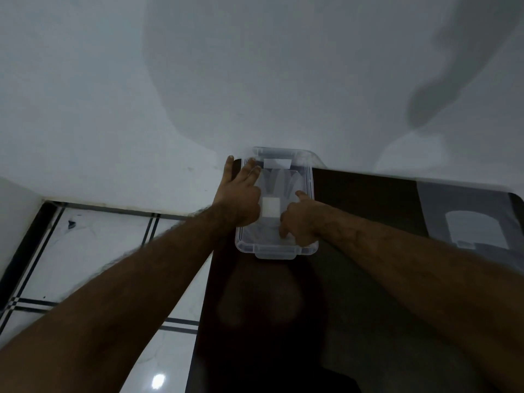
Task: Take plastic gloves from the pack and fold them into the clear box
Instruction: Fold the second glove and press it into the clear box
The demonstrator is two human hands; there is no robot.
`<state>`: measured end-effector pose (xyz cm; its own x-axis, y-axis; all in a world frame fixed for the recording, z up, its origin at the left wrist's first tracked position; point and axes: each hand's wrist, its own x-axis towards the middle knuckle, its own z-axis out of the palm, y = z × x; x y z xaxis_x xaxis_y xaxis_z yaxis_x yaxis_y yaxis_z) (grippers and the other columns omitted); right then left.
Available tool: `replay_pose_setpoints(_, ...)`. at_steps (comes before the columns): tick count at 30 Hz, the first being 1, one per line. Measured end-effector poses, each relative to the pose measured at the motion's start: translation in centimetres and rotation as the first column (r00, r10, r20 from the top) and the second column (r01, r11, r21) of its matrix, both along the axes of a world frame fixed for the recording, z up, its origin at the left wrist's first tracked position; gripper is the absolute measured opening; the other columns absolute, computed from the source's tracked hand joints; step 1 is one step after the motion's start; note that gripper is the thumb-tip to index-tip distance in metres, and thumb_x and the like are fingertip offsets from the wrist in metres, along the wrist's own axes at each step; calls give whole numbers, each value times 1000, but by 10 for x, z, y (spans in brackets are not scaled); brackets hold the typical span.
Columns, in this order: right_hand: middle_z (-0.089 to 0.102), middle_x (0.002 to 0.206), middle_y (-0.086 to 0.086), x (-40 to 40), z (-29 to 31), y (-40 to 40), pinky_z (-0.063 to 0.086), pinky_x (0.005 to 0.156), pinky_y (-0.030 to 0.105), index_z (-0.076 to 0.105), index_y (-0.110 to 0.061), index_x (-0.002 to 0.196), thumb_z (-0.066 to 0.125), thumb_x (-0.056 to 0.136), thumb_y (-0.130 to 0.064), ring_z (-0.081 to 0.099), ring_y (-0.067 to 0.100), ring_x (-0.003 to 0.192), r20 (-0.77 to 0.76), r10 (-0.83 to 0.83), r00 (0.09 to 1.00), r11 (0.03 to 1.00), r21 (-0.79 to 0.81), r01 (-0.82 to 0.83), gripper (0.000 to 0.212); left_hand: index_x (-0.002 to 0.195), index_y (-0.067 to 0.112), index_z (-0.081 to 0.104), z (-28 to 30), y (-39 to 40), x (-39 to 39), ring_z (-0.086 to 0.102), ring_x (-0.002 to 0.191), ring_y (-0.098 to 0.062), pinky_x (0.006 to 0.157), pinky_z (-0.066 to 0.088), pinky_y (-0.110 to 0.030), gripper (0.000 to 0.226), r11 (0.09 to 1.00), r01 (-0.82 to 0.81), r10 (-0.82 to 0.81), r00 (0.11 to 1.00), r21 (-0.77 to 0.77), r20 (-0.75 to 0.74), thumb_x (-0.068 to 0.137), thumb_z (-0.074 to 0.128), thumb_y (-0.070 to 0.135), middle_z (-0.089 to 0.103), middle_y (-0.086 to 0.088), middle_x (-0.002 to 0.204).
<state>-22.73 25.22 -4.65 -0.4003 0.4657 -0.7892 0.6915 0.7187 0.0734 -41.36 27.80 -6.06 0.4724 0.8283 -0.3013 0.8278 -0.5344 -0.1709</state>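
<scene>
A clear box (310, 194) stands on the dark table (368, 279) against the white wall. A thin see-through plastic glove (279, 181) lies inside it, finger shapes pointing away from me, with a small white square (270, 208) near the middle. My left hand (241, 194) lies flat over the box's left rim, fingers spread towards the far corner. My right hand (299, 219) is over the box's near right part, index finger stretched out, the other fingers curled downward onto the plastic. The glove pack (465, 222) lies flat at the table's right end.
What looks like the box's clear lid (283, 151) leans behind it at the wall. The table's left edge drops to a white tiled floor (99, 251) with dark lines. Shadows of my head and arm fall on the wall.
</scene>
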Motion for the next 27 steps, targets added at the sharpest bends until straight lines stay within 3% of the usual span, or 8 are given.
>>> replay_pose_setpoints(3, 60, 147, -3, -2, 3, 1, 8, 127, 67, 59, -37, 148, 61, 100, -29, 48, 26, 142, -14, -20, 1000, 1000, 6, 20, 49, 124, 27, 74, -2, 2, 2, -11, 167, -35, 123, -16, -75, 36, 1000, 1, -2, 998, 19, 61, 99, 52, 40, 11, -12, 181)
replay_pose_setpoints(6, 62, 143, -1, -1, -4, 2, 12, 124, 70, 60, -37, 145, 57, 102, -33, 51, 29, 139, -71, -18, 997, 999, 33, 20, 44, 129, 34, 74, -8, 4, 3, -13, 167, -35, 119, -23, -76, 38, 996, 88, -88, 996, 10, -26, 103, 47, 44, 5, -11, 181)
replay_pose_setpoints(11, 57, 148, 3, 0, -17, 0, 12, 124, 72, 53, -40, 150, 54, 106, -40, 49, 33, 142, -87, -32, 996, 999, 35, 35, 44, 127, 32, 76, -13, 5, 1, -17, 165, -36, 119, -19, -78, 51, 999, 34, -39, 986, -32, -164, 106, 35, 53, 3, -9, 181)
replay_pose_setpoints(18, 60, 139, 4, 5, -25, 1, 19, 123, 71, 65, -34, 135, 62, 101, -38, 53, 33, 135, -161, 5, 987, 994, 112, 13, 35, 115, 30, 80, -13, -1, -1, -12, 167, -35, 119, -16, -78, 54, 998, 60, -61, 993, -7, -102, 104, 33, 55, 9, -10, 181)
replay_pose_setpoints(27, 56, 149, 4, 0, -23, -2, 14, 125, 72, 56, -39, 148, 60, 104, -35, 48, 34, 144, -180, -16, 984, 995, 91, 33, 44, 122, 28, 79, -16, -7, 1, -8, 167, -36, 119, -20, -77, 58, 996, 68, -75, 986, -57, -150, 104, 32, 57, 12, -11, 181)
